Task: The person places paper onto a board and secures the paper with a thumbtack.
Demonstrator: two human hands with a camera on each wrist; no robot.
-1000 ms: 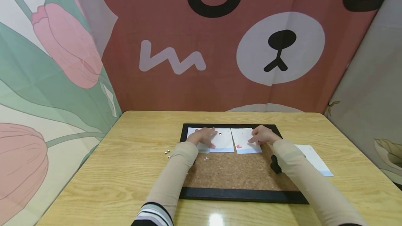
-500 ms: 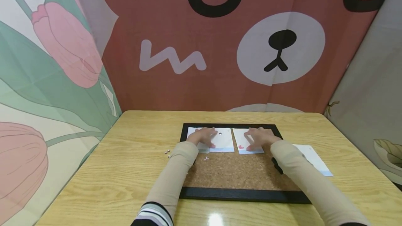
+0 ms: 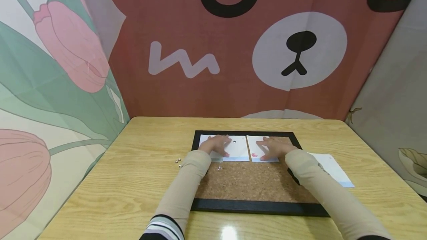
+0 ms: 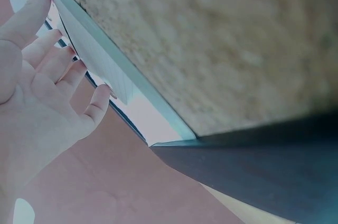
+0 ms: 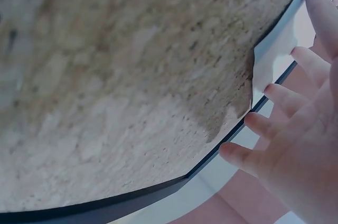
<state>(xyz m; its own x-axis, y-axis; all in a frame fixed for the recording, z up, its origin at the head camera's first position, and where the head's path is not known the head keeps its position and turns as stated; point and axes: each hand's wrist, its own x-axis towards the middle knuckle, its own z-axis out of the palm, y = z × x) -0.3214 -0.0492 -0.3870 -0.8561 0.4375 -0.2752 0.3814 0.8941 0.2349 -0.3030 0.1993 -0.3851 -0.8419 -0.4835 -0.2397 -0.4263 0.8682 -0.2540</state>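
Note:
A cork board (image 3: 247,184) in a black frame lies on the table, with white paper sheets along its far edge. My left hand (image 3: 215,145) rests on the left sheets, fingers spread; in the left wrist view its fingers reach over a sheet (image 4: 153,115) with a blue border. A small round metal pin (image 3: 234,142) shows on the middle sheet (image 3: 241,154). The right-hand sheet (image 3: 252,144), with a red print in its corner, lies beside it across a narrow gap. My right hand (image 3: 275,147) presses on that sheet, thumb and fingers extended over its right part.
Several small shiny metal pins (image 3: 178,160) lie on the table left of the board. Another white sheet (image 3: 335,169) lies right of it, partly behind my right sleeve (image 3: 307,166). Small clear bits (image 3: 219,167) sit on the cork. A bear-print cloth (image 3: 233,95) hangs behind the table.
My right hand has moved left from the sheet's right edge and spread over it. The sheet has shifted slightly and turned straighter beside the middle one. My left hand stays put.

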